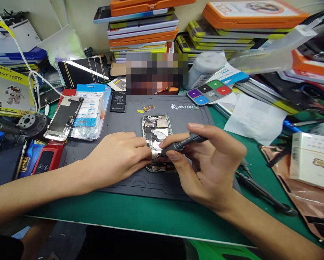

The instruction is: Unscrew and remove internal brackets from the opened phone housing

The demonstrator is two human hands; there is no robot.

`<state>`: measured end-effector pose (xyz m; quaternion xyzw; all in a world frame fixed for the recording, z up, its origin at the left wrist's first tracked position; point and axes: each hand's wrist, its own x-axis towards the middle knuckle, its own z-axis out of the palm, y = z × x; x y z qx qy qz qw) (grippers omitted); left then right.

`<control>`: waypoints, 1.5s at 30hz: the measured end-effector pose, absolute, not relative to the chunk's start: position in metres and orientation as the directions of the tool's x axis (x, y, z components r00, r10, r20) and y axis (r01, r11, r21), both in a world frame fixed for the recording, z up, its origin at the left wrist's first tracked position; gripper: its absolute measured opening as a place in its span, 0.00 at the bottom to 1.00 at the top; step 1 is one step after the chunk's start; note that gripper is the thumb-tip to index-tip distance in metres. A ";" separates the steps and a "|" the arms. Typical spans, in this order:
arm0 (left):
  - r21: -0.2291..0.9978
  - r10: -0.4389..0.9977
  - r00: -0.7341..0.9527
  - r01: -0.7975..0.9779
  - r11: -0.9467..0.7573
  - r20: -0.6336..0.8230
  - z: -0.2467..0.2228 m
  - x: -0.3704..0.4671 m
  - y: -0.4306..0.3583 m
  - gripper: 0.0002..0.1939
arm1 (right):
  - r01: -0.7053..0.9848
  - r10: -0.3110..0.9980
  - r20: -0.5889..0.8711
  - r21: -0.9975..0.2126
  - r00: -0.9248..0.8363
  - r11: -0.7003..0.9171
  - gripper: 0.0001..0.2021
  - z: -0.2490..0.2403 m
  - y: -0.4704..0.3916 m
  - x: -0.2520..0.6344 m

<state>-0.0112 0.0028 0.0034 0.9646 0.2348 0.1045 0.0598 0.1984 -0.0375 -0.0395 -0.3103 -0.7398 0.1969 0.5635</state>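
Note:
An opened smartphone [162, 124] lies on the dark grey work mat [129, 124], its inner parts bare. My left hand [121, 153] is closed at the phone's left edge, its curled fingers reaching over the frame; the fingertips are partly hidden. In my right hand [212, 162] is a dark screwdriver [179, 145], pinched between thumb and fingers with its cap under the index finger. The driver slants down to the left over the lower half of the phone, and its tip is hard to make out. A black battery [117, 101] and small yellow-tabbed scraps [148, 108] lie beyond the phone.
A detached screen [63, 119] rests left of the mat near a red device [48, 157]. Stacked boxes [144, 34] line the back. A coloured-panel card [206, 92], white paper [256, 117], a black tool [266, 195] and a white box [313, 159] lie right.

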 end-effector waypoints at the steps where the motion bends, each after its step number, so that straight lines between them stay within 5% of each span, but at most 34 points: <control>1: 0.159 0.465 0.868 0.441 -0.883 0.176 0.003 -0.011 0.003 0.09 | 0.233 0.676 0.719 -0.638 -0.164 0.734 0.37 -0.039 -0.038 0.198; 9: 0.152 0.475 0.860 0.452 -0.879 0.188 0.003 -0.010 0.000 0.11 | 0.203 0.657 0.714 -0.625 -0.240 0.754 0.39 -0.038 -0.039 0.200; 16: 0.060 0.478 0.855 0.477 -0.877 0.200 0.002 -0.006 -0.009 0.11 | 0.292 0.625 0.773 -0.575 -0.112 0.764 0.39 -0.035 -0.037 0.198; 26: 0.214 0.583 0.809 0.557 -0.802 0.078 0.004 -0.003 -0.006 0.08 | 0.334 0.601 0.790 -0.537 -0.124 0.775 0.39 -0.031 -0.040 0.199; 33: 0.111 0.556 0.826 0.547 -0.830 0.089 0.000 0.002 -0.011 0.09 | 0.330 0.586 0.804 -0.529 -0.098 0.782 0.40 -0.030 -0.043 0.200; 40: 0.351 0.703 0.705 0.638 -0.685 0.091 0.032 -0.020 0.024 0.03 | 0.339 0.577 0.814 -0.526 -0.067 0.780 0.42 -0.032 -0.043 0.203; 45: 0.363 0.799 0.601 0.751 -0.551 -0.031 0.038 -0.037 0.054 0.06 | 0.341 0.596 0.799 -0.540 -0.080 0.769 0.41 -0.030 -0.045 0.202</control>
